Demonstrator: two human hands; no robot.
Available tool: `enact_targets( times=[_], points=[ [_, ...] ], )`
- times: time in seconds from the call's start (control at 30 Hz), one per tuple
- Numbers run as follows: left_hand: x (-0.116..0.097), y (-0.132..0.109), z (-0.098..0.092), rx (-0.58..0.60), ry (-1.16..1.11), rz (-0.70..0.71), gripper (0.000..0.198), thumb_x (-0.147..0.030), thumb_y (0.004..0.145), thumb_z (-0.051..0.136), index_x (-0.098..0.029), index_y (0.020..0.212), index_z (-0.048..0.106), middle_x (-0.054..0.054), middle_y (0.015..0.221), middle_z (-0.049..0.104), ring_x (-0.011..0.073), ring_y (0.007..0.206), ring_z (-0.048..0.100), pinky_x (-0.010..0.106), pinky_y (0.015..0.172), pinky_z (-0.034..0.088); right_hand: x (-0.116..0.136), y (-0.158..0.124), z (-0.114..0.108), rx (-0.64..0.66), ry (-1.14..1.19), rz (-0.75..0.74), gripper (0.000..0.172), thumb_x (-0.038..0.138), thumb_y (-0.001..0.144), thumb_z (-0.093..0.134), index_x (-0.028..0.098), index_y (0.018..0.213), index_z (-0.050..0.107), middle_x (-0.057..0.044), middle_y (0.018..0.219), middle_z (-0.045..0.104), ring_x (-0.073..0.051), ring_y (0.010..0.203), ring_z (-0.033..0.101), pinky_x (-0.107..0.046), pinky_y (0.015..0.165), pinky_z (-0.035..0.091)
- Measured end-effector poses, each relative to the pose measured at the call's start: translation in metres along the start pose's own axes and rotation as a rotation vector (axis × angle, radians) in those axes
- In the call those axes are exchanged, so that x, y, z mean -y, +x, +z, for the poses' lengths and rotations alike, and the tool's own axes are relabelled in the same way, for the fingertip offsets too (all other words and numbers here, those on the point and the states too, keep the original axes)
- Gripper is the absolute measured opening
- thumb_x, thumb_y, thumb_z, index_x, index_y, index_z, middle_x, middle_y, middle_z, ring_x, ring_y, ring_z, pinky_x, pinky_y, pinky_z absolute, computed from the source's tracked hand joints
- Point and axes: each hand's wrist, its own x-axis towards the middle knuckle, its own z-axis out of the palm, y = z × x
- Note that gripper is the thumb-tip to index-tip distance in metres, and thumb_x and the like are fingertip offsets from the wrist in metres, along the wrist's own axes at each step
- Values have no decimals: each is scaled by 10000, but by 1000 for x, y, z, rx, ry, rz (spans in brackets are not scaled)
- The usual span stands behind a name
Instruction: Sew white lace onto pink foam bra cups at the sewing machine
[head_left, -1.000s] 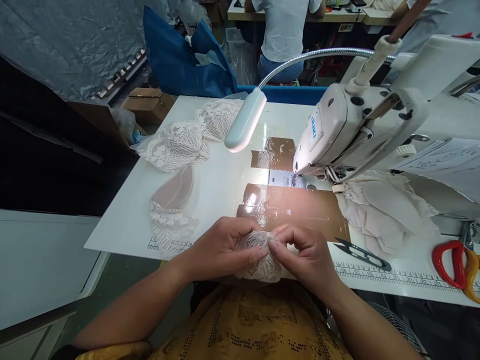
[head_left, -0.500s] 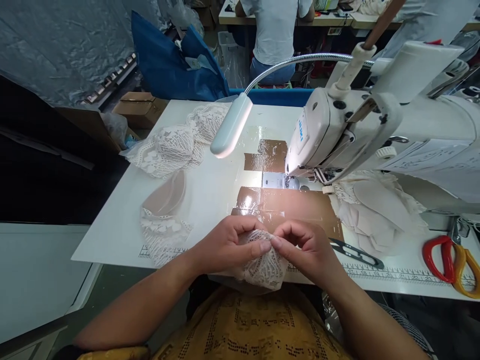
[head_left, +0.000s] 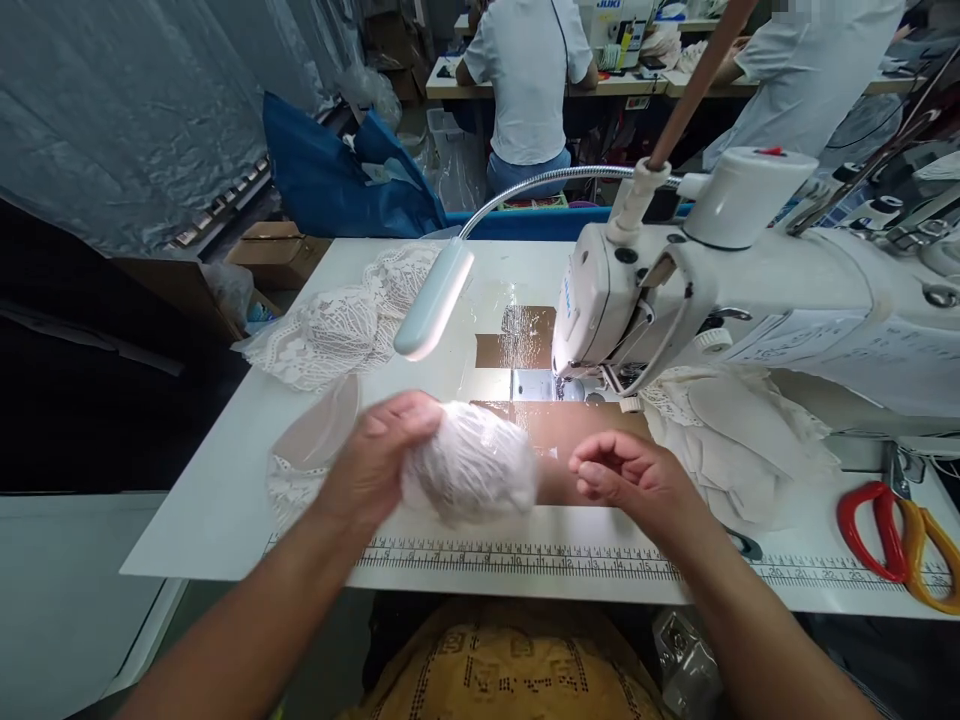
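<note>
My left hand point(head_left: 390, 440) grips the edge of a white lace bra cup point(head_left: 472, 465), lifted over the table and slightly blurred by motion. My right hand point(head_left: 630, 475) is apart from the cup, fingers curled in towards the thumb with nothing visible in them. It hovers at the right end of a brown taped panel point(head_left: 570, 430) in front of the sewing machine point(head_left: 600, 300). Left of the lifted cup lie another cup with lace trim point(head_left: 315, 430), partly behind my left hand, and a joined pair of lace cups point(head_left: 330, 330).
Beige fabric and lace pieces point(head_left: 735, 430) are piled right of the needle. Scissors with red and orange handles point(head_left: 900, 540) lie at the right. A lamp point(head_left: 435, 300) hangs over the table. A printed ruler point(head_left: 517, 560) runs along the front edge. Another person point(head_left: 525, 90) sits further back.
Both hands held the lace cup together near the table's front edge. Now the right hand has let go and moved right, while the left has carried the cup forward and left. The view has shifted.
</note>
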Motion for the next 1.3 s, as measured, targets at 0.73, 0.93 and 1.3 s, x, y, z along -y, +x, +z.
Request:
enact_targets(
  times=[0.73,0.93,1.3],
  points=[
    [15,47,71,578,1163,622,282,-247,974,410,-152,895,664,71,866,661,171,781,598,294,695,499,-29,38,-5,-76,-1271,-454,279,32,840,431,168,862,674,-52,826,643,-168,732,537,-271,616,366],
    [34,60,61,524,1170,833,290,-258,981,431,-151,1137,651,111,1197,655,223,949,609,383,807,519,-32,40,-1,-192,-1456,-518,345,44,888,401,181,1054,671,-68,878,650,-174,731,525,-287,619,362],
    [41,92,63,515,1267,919,282,-205,976,413,-145,994,688,125,1081,680,232,948,602,390,808,502,-18,49,1,-243,-1389,-286,429,36,840,431,230,1152,652,-81,939,659,-197,815,564,-299,710,416]
  ],
)
